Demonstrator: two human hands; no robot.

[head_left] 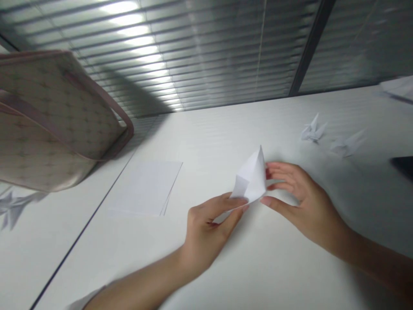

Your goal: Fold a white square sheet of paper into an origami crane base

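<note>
A partly folded white paper (pixel 256 176) is held above the white table, its pointed tip upward. My left hand (pixel 209 226) pinches the paper's lower left edge between thumb and fingers. Close by on the paper's right side is my right hand (pixel 298 198), its thumb and fingers apart; the fingertips are at the paper's right edge, partly behind it. Left of my hands, a small stack of white paper sheets (pixel 145 187) lies flat on the table (pixel 206 137).
Two folded paper cranes (pixel 312 131) sit at the back right, and another folded piece (pixel 14 204) at the far left. A patterned handbag (pixel 54 125) stands at the left. Blinds (pixel 226 51) rise behind the table. A dark object (pixel 403 165) is at the right edge.
</note>
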